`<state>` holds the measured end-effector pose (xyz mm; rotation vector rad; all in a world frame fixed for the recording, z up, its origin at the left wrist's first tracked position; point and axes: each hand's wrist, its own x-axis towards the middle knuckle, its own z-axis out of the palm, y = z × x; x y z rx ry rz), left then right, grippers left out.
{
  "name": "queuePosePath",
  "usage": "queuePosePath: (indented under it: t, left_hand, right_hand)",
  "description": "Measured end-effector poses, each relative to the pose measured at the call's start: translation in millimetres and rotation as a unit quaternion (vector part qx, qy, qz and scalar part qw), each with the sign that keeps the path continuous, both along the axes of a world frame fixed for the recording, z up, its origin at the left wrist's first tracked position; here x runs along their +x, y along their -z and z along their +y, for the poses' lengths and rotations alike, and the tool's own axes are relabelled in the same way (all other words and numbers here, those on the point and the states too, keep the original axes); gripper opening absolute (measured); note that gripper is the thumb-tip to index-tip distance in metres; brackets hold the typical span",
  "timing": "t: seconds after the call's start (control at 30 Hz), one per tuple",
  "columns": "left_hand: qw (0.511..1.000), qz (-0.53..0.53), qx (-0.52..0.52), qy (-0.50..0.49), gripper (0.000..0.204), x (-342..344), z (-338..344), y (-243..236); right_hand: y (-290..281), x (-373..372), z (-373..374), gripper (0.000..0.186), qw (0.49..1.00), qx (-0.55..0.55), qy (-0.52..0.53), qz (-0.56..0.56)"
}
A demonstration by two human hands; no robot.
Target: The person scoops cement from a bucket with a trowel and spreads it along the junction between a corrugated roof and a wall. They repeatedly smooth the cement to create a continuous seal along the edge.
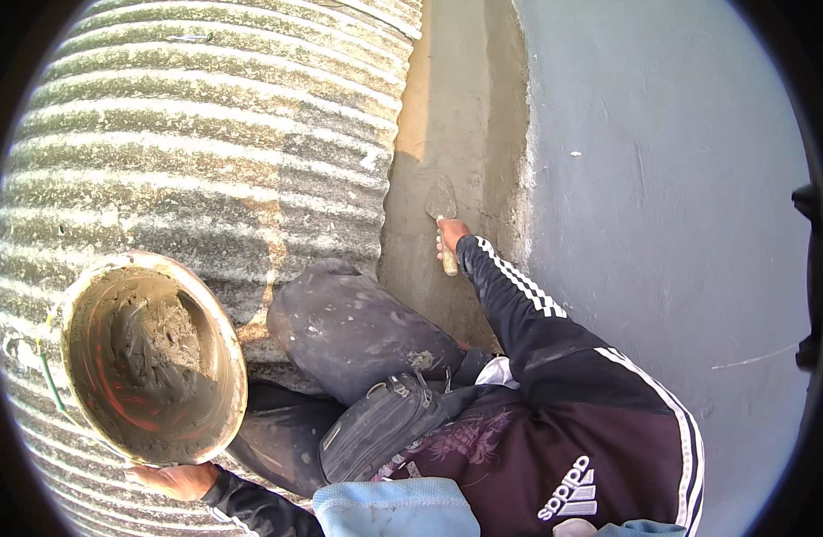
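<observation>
My right hand (452,234) is closed round the wooden handle of a pointed trowel (442,199). The blade lies flat against the wet grey mortar strip (456,134) running away between the roof and the wall. At the lower left, my left hand (180,481) grips the near rim of a round bucket (232,358), its fingers partly hidden beneath the rim. The bucket is tilted so that its mouth shows. Thick grey mortar (165,345) is heaped inside and smeared over its walls.
Corrugated roofing sheets (205,134), weathered and blotchy, spread over the left side. A smooth grey wall (662,179) fills the right. My bent knee (358,322) and a dark waist bag (375,428) are close by. A green cord (51,380) hangs beside the bucket.
</observation>
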<state>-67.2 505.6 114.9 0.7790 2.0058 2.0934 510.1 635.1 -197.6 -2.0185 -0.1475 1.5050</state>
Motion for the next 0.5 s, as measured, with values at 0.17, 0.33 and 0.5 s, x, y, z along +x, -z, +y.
queuePosePath:
  t: [0.17, 0.33, 0.5]
  left_hand:
    - [0.996, -0.074, 0.024, 0.037, 0.069, 3, 3, -8]
    - [0.994, -0.094, 0.049, 0.032, 0.073, 11, 9, -13]
    - [0.99, -0.121, 0.06, 0.035, 0.073, 16, 11, -16]
  right_hand:
    - [-6, 5, -2, 0.035, 0.995, 0.086, 0.039, -0.007]
    - [4, 41, 42, 0.034, 0.997, 0.043, 0.066, 0.004]
    - [4, -10, 32, 0.037, 0.987, 0.012, -0.154, 0.047]
